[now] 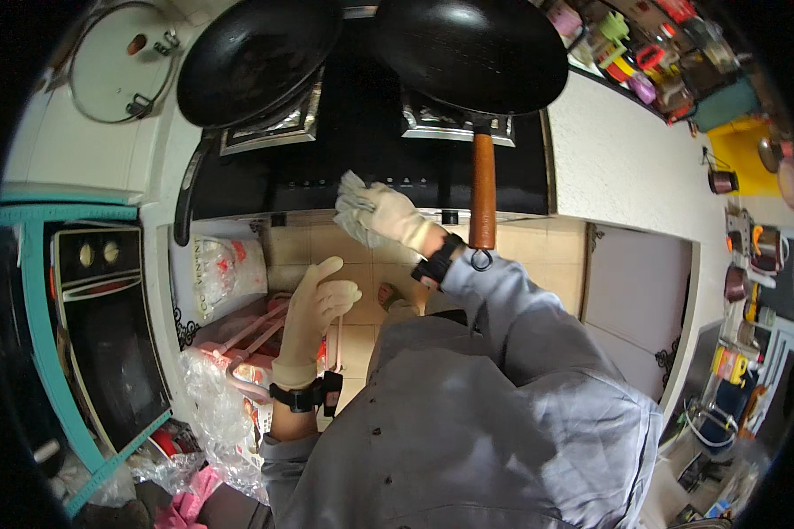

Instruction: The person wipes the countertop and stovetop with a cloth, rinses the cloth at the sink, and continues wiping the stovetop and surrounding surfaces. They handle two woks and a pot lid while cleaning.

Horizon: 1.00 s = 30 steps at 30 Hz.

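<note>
My right hand [397,213], in a cream glove, grips a crumpled grey cloth [356,210] at the front edge of the black gas cooktop [364,139]. My left hand [317,297], gloved the same way, hangs lower and to the left, fingers apart and holding nothing. A black wok [483,53] sits over the right burner, its brown wooden handle [483,185] reaching past the front edge close to my right wrist. Over the left burner rests a second black wok [251,59], with a black handle [188,192] pointing toward me.
A glass lid [116,73] lies on the left counter. Below it, a toaster oven [109,317] stands in a teal frame [36,284]. Plastic bags [215,397] and a pink rack [258,344] crowd the lower left. Bottles and jars [655,66] line the right counter [622,139].
</note>
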Available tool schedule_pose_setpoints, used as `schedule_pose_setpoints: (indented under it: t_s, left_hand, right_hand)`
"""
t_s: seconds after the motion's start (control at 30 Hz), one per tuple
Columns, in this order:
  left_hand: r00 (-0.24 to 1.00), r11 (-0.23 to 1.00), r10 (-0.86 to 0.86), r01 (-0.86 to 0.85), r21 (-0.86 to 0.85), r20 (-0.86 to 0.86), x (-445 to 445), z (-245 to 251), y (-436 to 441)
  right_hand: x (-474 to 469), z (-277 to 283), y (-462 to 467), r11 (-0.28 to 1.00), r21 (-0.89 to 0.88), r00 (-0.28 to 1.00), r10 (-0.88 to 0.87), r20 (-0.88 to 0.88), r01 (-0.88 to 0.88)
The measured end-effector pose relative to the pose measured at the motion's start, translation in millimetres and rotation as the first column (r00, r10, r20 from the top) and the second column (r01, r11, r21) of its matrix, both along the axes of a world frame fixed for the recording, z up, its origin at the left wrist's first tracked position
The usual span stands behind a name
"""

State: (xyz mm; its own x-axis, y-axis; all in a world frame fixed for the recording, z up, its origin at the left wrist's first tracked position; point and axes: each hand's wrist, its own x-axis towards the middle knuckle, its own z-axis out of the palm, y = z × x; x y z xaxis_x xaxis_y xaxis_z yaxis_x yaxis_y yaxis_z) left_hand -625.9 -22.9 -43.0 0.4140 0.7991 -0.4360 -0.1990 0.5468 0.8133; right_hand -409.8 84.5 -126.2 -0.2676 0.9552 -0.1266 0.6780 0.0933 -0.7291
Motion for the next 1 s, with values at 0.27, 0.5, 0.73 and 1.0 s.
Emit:
schedule_pose_setpoints:
  t_s: [0.27,0.5,0.73,1.0]
  left_hand:
    - [0.952,0.957,0.289,-0.289,-0.008,0.106,48.6,-3.2,13.4]
    - [0.808,0.819,0.573,-0.56,0.123,-0.137,91.3,29.6,35.2]
    - [0.871,0.863,0.397,-0.247,0.442,-0.289,110.3,22.5,31.8]
    - [0.942,0.959,0.274,-0.251,0.133,-0.194,48.2,2.5,63.7]
  right_hand:
    - [22.1,8.1,-66.0,0.725,-0.458,0.218,-0.406,-0.888,-0.515]
    - [20.0,36.8,-66.4,0.661,-0.69,0.061,-0.708,-0.704,-0.296]
    - [2.0,56.5,-71.5,0.717,-0.687,0.101,-0.68,-0.726,-0.117]
    - [-40.8,32.2,-11.2,0.775,-0.079,0.548,-0.511,-0.663,0.627]
